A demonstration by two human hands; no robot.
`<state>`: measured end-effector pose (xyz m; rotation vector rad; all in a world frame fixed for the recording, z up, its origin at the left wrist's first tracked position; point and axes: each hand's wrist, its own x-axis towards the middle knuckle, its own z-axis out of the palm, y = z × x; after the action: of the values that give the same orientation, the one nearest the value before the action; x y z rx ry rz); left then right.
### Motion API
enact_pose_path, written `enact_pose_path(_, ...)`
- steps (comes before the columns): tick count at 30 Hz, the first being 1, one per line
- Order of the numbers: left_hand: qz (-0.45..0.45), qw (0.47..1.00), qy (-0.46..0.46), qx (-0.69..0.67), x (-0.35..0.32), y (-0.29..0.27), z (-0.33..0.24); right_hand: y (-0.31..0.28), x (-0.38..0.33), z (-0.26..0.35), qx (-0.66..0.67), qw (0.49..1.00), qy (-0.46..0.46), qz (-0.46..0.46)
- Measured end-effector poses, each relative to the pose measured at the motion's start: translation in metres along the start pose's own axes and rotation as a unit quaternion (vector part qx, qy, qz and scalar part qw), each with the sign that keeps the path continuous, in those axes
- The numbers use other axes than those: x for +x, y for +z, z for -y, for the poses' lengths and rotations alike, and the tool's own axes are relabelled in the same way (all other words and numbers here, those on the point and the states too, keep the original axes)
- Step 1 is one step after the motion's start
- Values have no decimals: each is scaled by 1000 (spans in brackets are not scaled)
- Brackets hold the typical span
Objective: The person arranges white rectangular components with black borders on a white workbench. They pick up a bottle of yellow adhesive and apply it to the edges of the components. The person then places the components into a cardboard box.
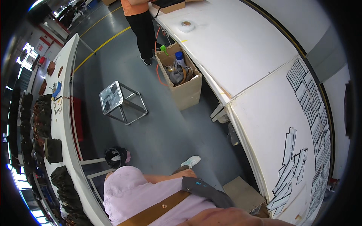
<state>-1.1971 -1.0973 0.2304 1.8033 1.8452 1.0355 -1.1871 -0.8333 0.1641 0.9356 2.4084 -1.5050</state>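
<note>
My left hand is at the front of my body, beside the top edge of a dark grey cloth piece with small teal marks. Its fingers are too small and partly hidden, so whether it grips the cloth is unclear. A brown strap with a round metal snap runs slantwise across my pale pink shirt and meets the grey piece. At the lower edge my bare right arm shows close up, but I cannot make out its hand. The white table stands to my right.
Black-edged strips lie on the right table, with a tape roll farther back. A filled carton, a metal stool and a black bin stand on the floor. Dark bags line the left table. A person stands ahead.
</note>
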Motion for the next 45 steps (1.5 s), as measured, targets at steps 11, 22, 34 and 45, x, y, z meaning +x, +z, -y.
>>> enact_pose_path(11,0,999,-36,-14,-13,-10,36,47,104,5,-94,996,-12,3)
enact_pose_path(22,14,998,-53,-25,-20,-13,50,57,119,-5,-120,993,-21,3)
enact_pose_path(34,97,988,-96,-73,-39,-83,58,-24,-139,-37,-61,996,-55,19)
enact_pose_path(45,343,918,120,-158,70,-5,5,16,-428,-58,2,995,52,-81)
